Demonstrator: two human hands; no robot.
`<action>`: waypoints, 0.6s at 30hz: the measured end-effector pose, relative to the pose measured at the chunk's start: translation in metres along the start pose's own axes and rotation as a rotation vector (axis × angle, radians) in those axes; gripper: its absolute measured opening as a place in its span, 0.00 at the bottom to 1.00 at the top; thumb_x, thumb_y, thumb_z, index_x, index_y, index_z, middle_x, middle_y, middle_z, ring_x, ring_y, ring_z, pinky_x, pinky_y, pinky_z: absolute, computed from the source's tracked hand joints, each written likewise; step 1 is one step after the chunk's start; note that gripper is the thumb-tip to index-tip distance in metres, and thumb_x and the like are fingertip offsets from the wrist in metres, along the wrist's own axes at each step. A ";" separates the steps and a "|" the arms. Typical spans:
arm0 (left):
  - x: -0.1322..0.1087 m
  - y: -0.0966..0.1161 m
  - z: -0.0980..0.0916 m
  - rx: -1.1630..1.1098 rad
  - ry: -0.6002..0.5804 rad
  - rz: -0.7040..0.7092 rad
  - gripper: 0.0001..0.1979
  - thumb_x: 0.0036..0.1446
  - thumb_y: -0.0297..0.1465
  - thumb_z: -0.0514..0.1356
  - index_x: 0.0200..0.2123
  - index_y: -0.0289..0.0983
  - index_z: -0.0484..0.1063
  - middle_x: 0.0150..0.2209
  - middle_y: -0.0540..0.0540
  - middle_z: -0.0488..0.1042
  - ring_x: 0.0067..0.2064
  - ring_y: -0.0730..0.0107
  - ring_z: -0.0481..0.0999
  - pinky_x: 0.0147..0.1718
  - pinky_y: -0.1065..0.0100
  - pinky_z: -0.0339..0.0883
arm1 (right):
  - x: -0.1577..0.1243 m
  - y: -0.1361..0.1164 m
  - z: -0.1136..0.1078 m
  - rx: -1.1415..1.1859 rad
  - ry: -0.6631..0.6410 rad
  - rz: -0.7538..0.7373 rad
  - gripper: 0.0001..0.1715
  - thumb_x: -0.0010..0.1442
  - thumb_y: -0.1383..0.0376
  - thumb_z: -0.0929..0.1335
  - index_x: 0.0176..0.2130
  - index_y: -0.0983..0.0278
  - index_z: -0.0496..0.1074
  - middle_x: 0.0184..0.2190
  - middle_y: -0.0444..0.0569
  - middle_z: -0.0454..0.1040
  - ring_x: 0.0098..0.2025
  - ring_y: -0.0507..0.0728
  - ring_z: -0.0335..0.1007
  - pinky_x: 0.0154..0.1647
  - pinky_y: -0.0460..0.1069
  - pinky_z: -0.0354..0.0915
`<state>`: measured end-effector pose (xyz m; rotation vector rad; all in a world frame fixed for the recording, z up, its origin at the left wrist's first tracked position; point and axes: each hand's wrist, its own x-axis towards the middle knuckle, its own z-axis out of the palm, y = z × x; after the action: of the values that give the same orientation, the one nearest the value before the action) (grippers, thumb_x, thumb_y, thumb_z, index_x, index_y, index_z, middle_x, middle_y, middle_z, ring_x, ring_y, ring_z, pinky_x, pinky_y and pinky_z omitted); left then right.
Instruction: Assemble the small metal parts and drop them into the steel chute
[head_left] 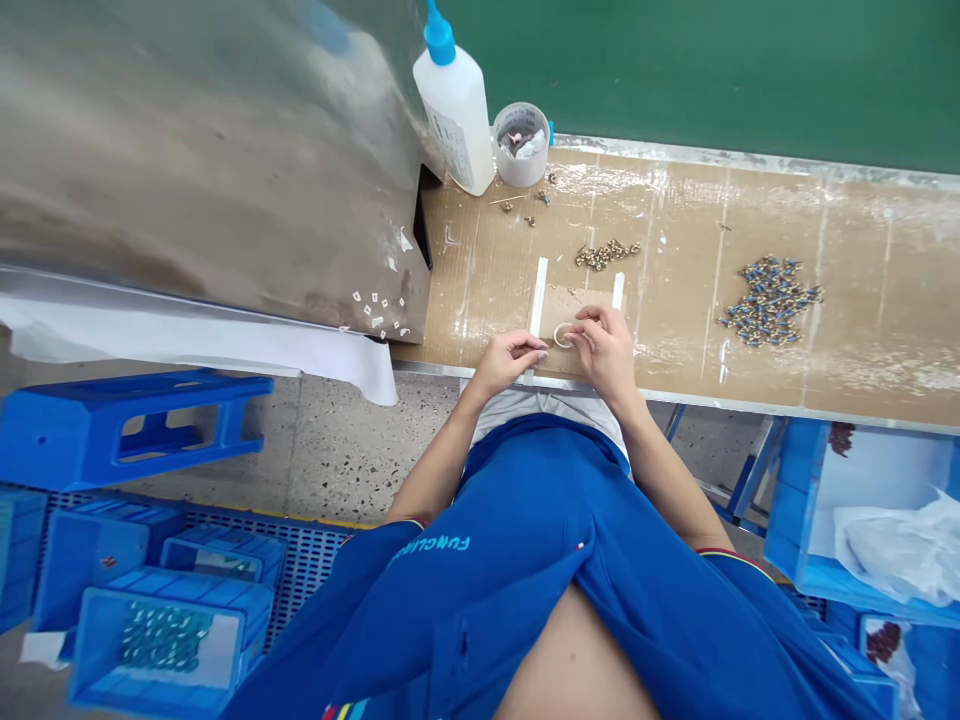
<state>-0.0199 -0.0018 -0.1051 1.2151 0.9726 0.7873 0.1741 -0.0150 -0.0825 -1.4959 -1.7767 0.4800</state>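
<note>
At the near edge of the cardboard-covered bench, my left hand [511,361] is closed in a pinch. Something small and dark sits at its fingertips, too small to name. Close beside it on the right, my right hand [606,345] pinches a thin white ring [556,335]. Both hands are over a small cardboard piece [574,300] between two white strips, the left strip [538,297] and the right strip [618,291]. Just beyond lies a loose pile of small brass-coloured pieces [602,255].
Farther right is a heap of blue-and-brass pieces [772,300]. A white bottle with a blue nozzle [459,120] stands by a round tub [520,145] at the back. The metal housing [225,170] borders the left, with small white bits [381,305] on it. Blue crates [169,640] stand below.
</note>
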 end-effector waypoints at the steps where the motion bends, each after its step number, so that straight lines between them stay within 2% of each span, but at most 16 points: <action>1: 0.000 0.000 0.000 0.011 0.001 0.009 0.16 0.51 0.40 0.69 0.33 0.32 0.78 0.32 0.44 0.78 0.30 0.71 0.75 0.31 0.69 0.71 | 0.000 0.000 0.000 0.008 -0.007 0.006 0.10 0.65 0.63 0.67 0.31 0.58 0.75 0.42 0.51 0.75 0.44 0.60 0.70 0.46 0.57 0.69; 5: 0.000 0.000 0.000 0.055 0.006 0.024 0.13 0.53 0.38 0.68 0.33 0.32 0.79 0.32 0.45 0.78 0.30 0.72 0.75 0.31 0.69 0.70 | 0.001 -0.001 -0.001 0.089 -0.052 0.045 0.10 0.65 0.62 0.68 0.31 0.58 0.75 0.41 0.51 0.75 0.45 0.61 0.71 0.48 0.58 0.69; 8: -0.001 0.000 0.001 0.097 0.015 0.043 0.11 0.54 0.36 0.67 0.34 0.32 0.79 0.33 0.44 0.78 0.31 0.71 0.75 0.32 0.69 0.70 | 0.005 -0.003 -0.003 0.171 -0.030 0.106 0.11 0.64 0.59 0.68 0.31 0.59 0.76 0.41 0.52 0.75 0.45 0.60 0.72 0.45 0.57 0.70; 14: -0.001 0.001 0.001 0.185 0.015 0.133 0.06 0.55 0.31 0.66 0.32 0.34 0.80 0.32 0.45 0.79 0.34 0.70 0.76 0.33 0.70 0.67 | 0.001 -0.017 -0.018 0.348 0.055 0.350 0.18 0.64 0.50 0.69 0.33 0.61 0.76 0.31 0.48 0.79 0.31 0.55 0.73 0.34 0.51 0.69; 18: -0.001 0.000 0.001 0.231 0.006 0.142 0.07 0.57 0.32 0.66 0.33 0.34 0.80 0.32 0.45 0.79 0.33 0.70 0.76 0.32 0.70 0.67 | -0.004 -0.028 -0.018 0.331 0.032 0.344 0.20 0.62 0.49 0.70 0.33 0.62 0.77 0.28 0.47 0.80 0.27 0.53 0.72 0.30 0.49 0.68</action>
<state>-0.0192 -0.0029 -0.1048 1.4951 1.0106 0.8059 0.1694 -0.0291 -0.0527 -1.5592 -1.3369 0.8708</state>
